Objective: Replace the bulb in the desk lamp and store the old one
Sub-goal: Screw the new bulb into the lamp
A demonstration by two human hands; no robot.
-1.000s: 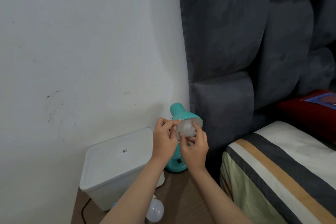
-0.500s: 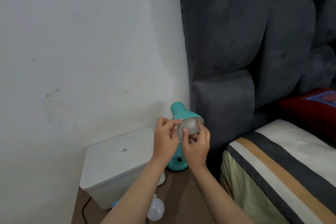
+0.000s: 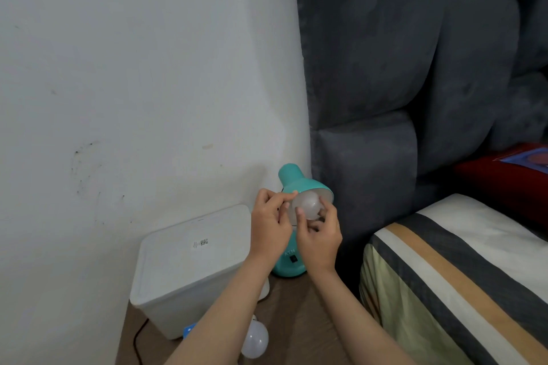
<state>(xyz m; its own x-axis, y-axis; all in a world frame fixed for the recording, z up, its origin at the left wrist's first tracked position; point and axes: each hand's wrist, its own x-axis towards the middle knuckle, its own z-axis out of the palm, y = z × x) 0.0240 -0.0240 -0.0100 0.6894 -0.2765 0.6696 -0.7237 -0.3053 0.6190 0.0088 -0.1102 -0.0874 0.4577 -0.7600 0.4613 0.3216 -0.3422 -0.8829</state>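
White frosted spare bulb point(image 3: 255, 340) lies nearest the camera on the wooden bench point(image 3: 299, 305), partly hidden under the left forearm; its base end is covered, so its long axis cannot be told. Just beside it sits a blue item point(image 3: 189, 329), and a black cable point(image 3: 138, 341) runs along the bench's left edge. Behind these stands a closed white lidded box point(image 3: 189, 264) with a small printed label on top.

Right of the box, touching distance from it, the teal lamp base point(image 3: 289, 264) stands on the bench. Both hands are raised in front of the lamp. The left hand point(image 3: 271, 227) has its fingers curled, fingertip and thumb pinching the near rim of the teal lamp shade point(image 3: 299, 182). The right hand point(image 3: 320, 235) has thumb and fingers curled round the dome of the bulb in the shade point(image 3: 307, 204), clamped on it.

That bulb sits in the shade's mouth, dome toward the camera and slightly down, long axis running back and up into the shade's neck. Whether it is fully seated in the socket cannot be told.

Right of the bench: a striped bed cover point(image 3: 462, 270). Farther back: a red pillow point(image 3: 504, 184), a grey padded headboard point(image 3: 400, 68), a white wall point(image 3: 133, 68).
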